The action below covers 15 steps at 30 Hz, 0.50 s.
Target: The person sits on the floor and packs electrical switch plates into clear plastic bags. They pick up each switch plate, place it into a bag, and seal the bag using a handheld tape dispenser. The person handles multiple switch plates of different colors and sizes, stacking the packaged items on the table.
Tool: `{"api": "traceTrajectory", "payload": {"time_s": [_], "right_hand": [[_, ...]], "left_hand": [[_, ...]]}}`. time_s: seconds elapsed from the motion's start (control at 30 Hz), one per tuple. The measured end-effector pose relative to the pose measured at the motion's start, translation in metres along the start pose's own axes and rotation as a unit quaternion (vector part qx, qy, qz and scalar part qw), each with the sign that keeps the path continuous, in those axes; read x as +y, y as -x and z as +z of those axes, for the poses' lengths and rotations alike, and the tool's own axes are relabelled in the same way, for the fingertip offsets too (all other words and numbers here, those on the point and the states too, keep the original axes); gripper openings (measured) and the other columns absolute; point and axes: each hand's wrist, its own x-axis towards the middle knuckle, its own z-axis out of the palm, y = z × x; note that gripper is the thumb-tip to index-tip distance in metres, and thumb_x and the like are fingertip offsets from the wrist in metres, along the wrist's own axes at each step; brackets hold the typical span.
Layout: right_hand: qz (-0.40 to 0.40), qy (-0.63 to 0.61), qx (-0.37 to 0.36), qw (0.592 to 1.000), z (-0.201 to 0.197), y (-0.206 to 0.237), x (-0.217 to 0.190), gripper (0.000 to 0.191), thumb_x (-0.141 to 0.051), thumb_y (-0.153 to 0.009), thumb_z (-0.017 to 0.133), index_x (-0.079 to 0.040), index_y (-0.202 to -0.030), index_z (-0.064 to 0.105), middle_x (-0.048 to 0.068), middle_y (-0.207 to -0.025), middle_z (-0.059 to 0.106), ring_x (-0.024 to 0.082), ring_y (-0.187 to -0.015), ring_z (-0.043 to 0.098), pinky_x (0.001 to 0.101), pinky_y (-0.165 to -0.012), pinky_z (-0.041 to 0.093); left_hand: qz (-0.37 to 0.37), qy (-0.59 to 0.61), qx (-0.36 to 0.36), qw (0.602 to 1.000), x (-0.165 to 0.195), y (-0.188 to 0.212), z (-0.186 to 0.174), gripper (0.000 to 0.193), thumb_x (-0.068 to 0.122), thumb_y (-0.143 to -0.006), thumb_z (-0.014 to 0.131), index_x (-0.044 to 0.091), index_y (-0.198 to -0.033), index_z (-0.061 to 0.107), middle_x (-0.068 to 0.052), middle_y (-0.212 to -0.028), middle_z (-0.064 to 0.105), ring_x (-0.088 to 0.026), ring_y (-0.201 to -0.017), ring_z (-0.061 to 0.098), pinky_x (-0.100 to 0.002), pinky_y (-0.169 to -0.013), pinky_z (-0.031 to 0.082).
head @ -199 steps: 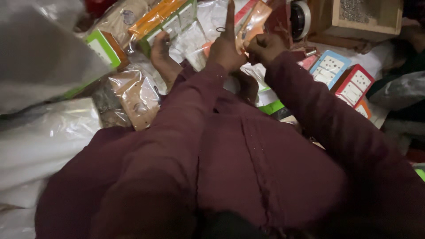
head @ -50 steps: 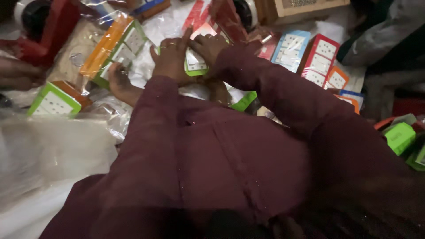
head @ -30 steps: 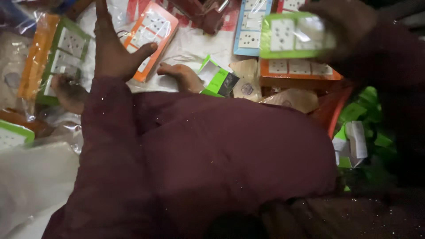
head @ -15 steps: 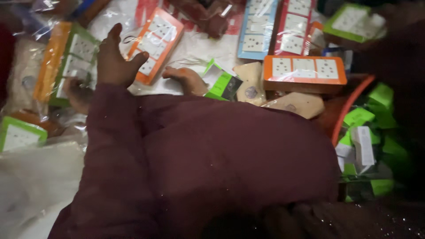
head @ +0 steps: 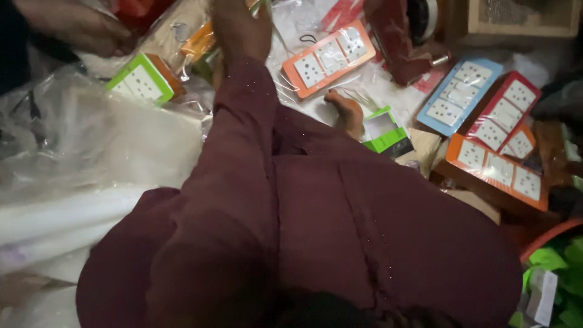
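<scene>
— What lay under the hands?
— I saw clear plastic sheeting [head: 91, 140] strewn with carded packs. My left hand [head: 240, 27] reached just left of the orange card [head: 328, 59], its grip hidden.
— The right?
— Out of my view.

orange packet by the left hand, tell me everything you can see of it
The orange packet is a long flat card with an orange border, sealed in clear glossy plastic that catches the light. It shows three white panels in a row, each dotted with small dark marks. It lies flat and tilted, its right end higher in the picture, on white plastic wrapping. The left hand is just to its left, apart from it. A bare foot lies just below it and a dark red tape dispenser to its right.
</scene>
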Motion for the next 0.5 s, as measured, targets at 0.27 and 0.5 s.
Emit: {"api": "traceTrajectory", "payload": {"time_s": [0.27,0.5], "right_hand": [[0.099,0.299,-0.108,0.943,-0.168,0.058,-0.075,0.055,-0.028,-0.089,0.071,-0.008,-0.139,0.059,0.017,-0.132,0.066,0.033,-0.119,0.063,0.0423,-0.101,0.049],[-0.018,0.351,-0.181,0.919,-0.154,0.022,-0.154,0.061,-0.032,-0.088,0.069,-0.008,-0.143,0.056,0.018,-0.137,0.063,0.034,-0.121,0.061,0.0446,-0.099,0.048]], "left_hand": [[-0.068,-0.209,-0.133,0.966,-0.040,-0.009,-0.034,0.082,0.025,-0.054,0.090,0.023,-0.130,0.060,-0.014,-0.111,0.069,-0.039,-0.106,0.065,-0.060,-0.087,0.047],[-0.038,-0.155,-0.094,0.983,-0.035,-0.007,-0.039,0.070,0.007,-0.059,0.084,0.021,-0.124,0.060,-0.010,-0.099,0.072,-0.035,-0.097,0.068,-0.047,-0.079,0.054]]}}
